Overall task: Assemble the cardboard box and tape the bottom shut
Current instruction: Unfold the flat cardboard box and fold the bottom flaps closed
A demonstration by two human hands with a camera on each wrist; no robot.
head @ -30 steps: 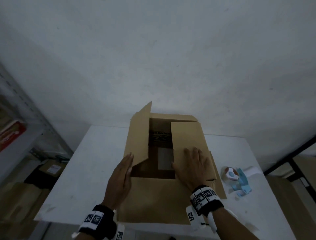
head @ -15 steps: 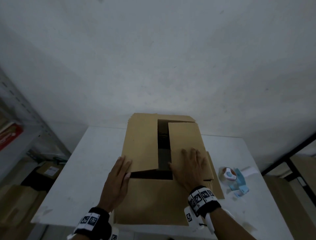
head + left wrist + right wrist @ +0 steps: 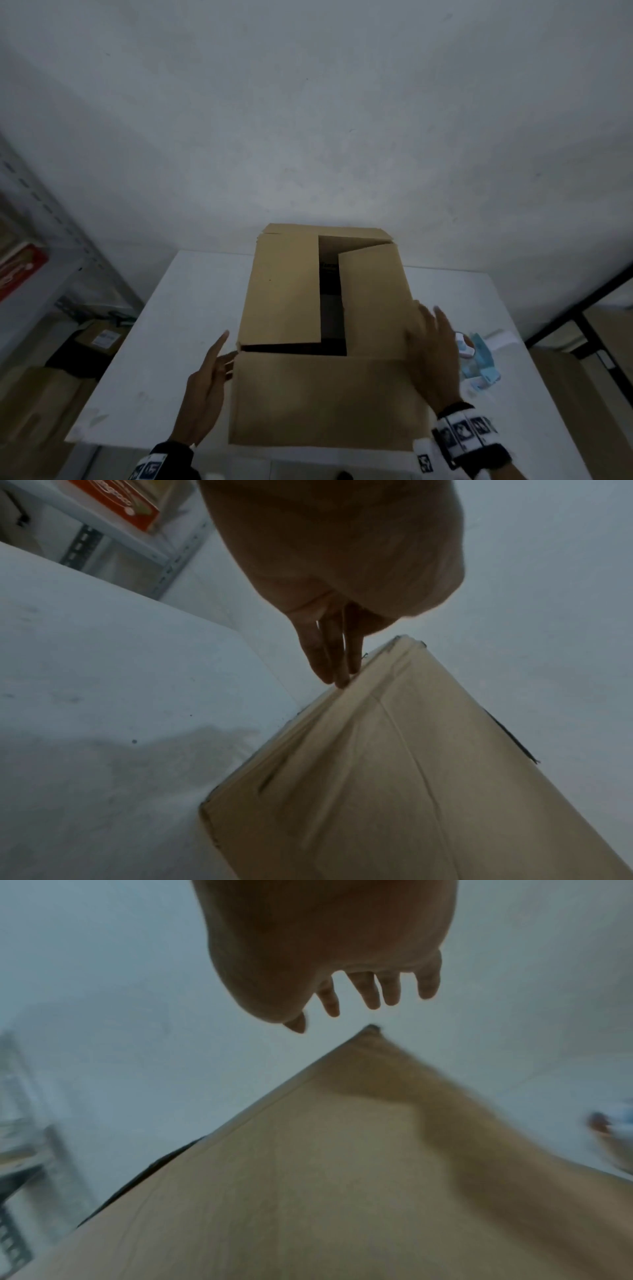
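A brown cardboard box (image 3: 284, 298) stands on the white table (image 3: 178, 325), bottom end up. Its left and right flaps are folded down with a dark gap between them. The near flap (image 3: 322, 401) sticks out toward me. My left hand (image 3: 209, 377) is at the box's near left corner, fingers straight, fingertips (image 3: 337, 677) touching the box's edge (image 3: 342, 696). My right hand (image 3: 433, 353) hovers with spread fingers (image 3: 373, 993) over the right flap's (image 3: 373, 301) near right edge; contact is unclear. A tape dispenser (image 3: 474, 356) lies right of the box.
A metal shelf (image 3: 41, 274) with a red package and cardboard boxes stands to the left. A white wall rises just behind the table. A dark frame (image 3: 589, 308) stands at the right. The table's near edge runs under the near flap.
The left flap has been folded down flat. My left hand has slid off it to the box's near left corner. My right hand has moved right, off the right flap's middle.
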